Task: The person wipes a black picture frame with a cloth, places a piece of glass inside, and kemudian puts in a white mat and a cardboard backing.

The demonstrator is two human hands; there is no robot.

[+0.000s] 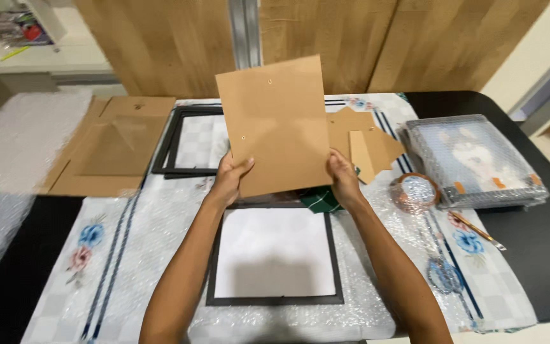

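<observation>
Left hand [232, 178] and right hand [342, 180] grip lower corners of brown backing board [275, 124], thumbs in front, fingers behind, board raised upright at 12 o'clock above black picture frame [274, 255]. Tape roll [414, 192] lies at 3 o'clock w/ bubble-wrapped picture [475, 160] beyond.

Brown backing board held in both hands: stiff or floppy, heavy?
The backing board probably is stiff: it stands flat, unbowed, though the left hand and right hand grip only its bottom edge. Likely light, since fingers pinch it loosely. Thin, so corners may dent.
</observation>
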